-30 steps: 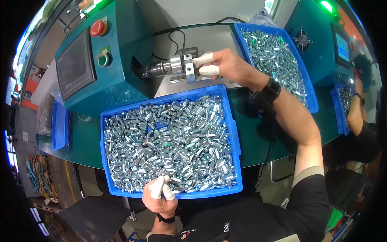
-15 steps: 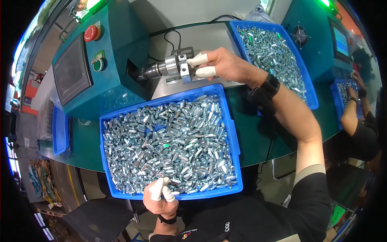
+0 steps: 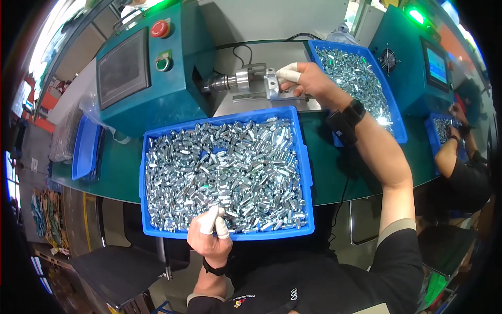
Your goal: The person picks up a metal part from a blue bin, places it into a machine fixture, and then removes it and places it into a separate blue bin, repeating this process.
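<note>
My right hand (image 3: pixel 308 82), with white finger cots, is closed at the right side of a silver metal block (image 3: pixel 271 83) on a slide. A gap separates this block from the round steel chuck (image 3: pixel 242 81) on the green machine. Whether the fingertips also hold a small part is hidden. My left hand (image 3: pixel 210 233), also in finger cots, has its fingers pinched together over the near edge of a blue tray (image 3: pixel 227 237). What lies between them, if anything, I cannot make out. Shiny hexagonal metal sleeves (image 3: pixel 225 172) fill this tray.
A second blue tray (image 3: pixel 401 125) of metal pieces stands at the back right. The green machine (image 3: pixel 183 78) carries a dark screen (image 3: pixel 123 68) and a red button (image 3: pixel 159 29). Another blue tray (image 3: pixel 86 146) sits left. A co-worker's arm (image 3: pixel 448 152) is far right.
The metal block has slid right, away from the chuck, together with my right hand. My left hand stays pinched at the tray's near edge. The whole view has shifted slightly.
</note>
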Tool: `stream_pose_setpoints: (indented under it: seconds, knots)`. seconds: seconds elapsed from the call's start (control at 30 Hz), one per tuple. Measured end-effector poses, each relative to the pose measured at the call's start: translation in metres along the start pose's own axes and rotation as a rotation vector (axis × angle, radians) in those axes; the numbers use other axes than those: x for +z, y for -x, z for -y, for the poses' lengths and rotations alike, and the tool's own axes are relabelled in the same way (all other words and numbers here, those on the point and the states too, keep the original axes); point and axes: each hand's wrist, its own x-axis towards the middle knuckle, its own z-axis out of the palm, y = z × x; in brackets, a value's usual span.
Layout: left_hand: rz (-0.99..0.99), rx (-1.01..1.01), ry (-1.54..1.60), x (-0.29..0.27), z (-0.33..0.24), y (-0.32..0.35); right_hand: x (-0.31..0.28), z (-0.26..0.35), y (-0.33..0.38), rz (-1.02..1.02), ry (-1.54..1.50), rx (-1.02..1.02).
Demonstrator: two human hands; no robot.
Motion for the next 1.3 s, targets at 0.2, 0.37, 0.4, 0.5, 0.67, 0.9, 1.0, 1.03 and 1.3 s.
stream_pose_setpoints:
  seconds: [0.2, 0.37, 0.4, 0.5, 0.67, 0.9, 1.0, 1.03, 1.3]
  knots:
    - [-0.012, 0.031, 0.025, -0.001, 0.002, 0.000, 0.026, 0.024, -0.010, -0.305, 0.705, -0.212]
    - [-0.043, 0.029, 0.019, 0.002, 0.000, 0.002, 0.037, 0.045, -0.009, -0.302, 1.088, -0.241]
    - [-0.047, 0.028, 0.021, 0.004, 0.000, 0.002, 0.035, 0.046, -0.008, -0.332, 1.115, -0.265]
    - [-0.053, 0.042, 0.022, 0.003, 0.001, 0.003, 0.023, 0.053, 0.001, -0.382, 1.150, -0.250]
    - [-0.051, 0.068, 0.039, 0.000, 0.003, 0.001, -0.050, 0.047, 0.044, -0.497, 1.327, -0.042]
    - [-0.054, 0.056, 0.032, 0.001, 0.000, -0.003, -0.019, 0.023, 0.091, -0.048, 0.936, -0.284]
    - [-0.050, 0.043, 0.038, 0.002, 0.002, 0.001, 0.044, 0.016, 0.102, 0.360, 0.813, -0.379]
    - [-0.049, 0.042, 0.046, 0.003, 0.002, 0.001, 0.055, 0.013, 0.105, 0.350, 0.812, -0.377]
    - [-0.048, 0.045, 0.011, 0.000, -0.001, 0.000, 0.059, 0.011, 0.107, 0.326, 0.953, -0.622]
